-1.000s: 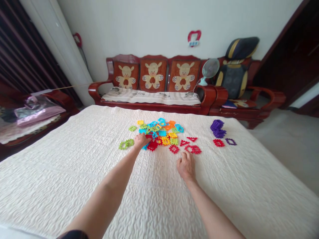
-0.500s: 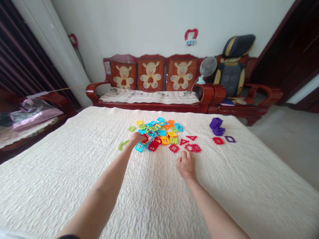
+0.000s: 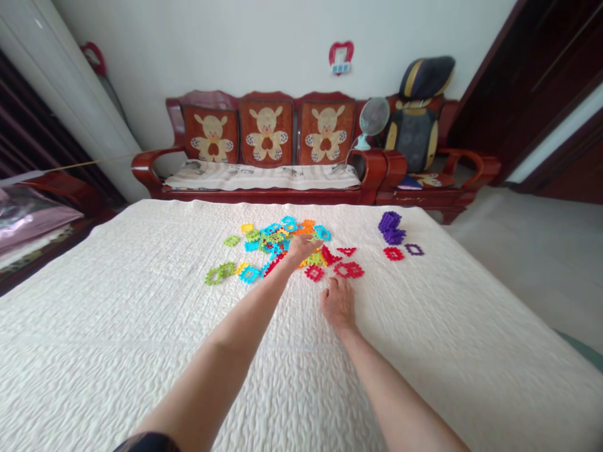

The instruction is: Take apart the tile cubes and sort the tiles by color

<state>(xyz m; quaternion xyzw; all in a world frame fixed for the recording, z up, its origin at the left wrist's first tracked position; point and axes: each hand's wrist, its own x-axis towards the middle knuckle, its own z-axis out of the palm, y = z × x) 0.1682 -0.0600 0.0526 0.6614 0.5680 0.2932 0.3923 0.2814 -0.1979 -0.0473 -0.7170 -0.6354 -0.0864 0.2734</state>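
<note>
My left hand (image 3: 303, 248) reaches across a heap of toothed plastic building pieces (image 3: 274, 230) in blue, green, yellow, orange and red. Its fingers stretch to the right, just above a red piece (image 3: 330, 256); whether they touch it is unclear. Lower down, my right hand (image 3: 339, 302) rests on the cloth with fingers loosely bent and the thumb apart. Nothing shows in it. Just beyond its fingertips lie a red square piece (image 3: 314, 272), two joined-looking red pieces (image 3: 348, 270) and a red triangle piece (image 3: 347, 251). My left forearm hides part of the heap.
A cream quilted cloth (image 3: 141, 301) covers the table. To the right stand stacked purple pieces (image 3: 391, 228), beside a red square (image 3: 394, 253) and a purple frame piece (image 3: 414, 250). Green pieces (image 3: 219, 274) lie left. Behind are a wooden sofa (image 3: 254, 195) and a fan (image 3: 374, 117).
My left hand has moved right from the heap's left side, and a red piece now lies by its fingertips. My right hand stays beside the red pieces. The whole view has shifted slightly.
</note>
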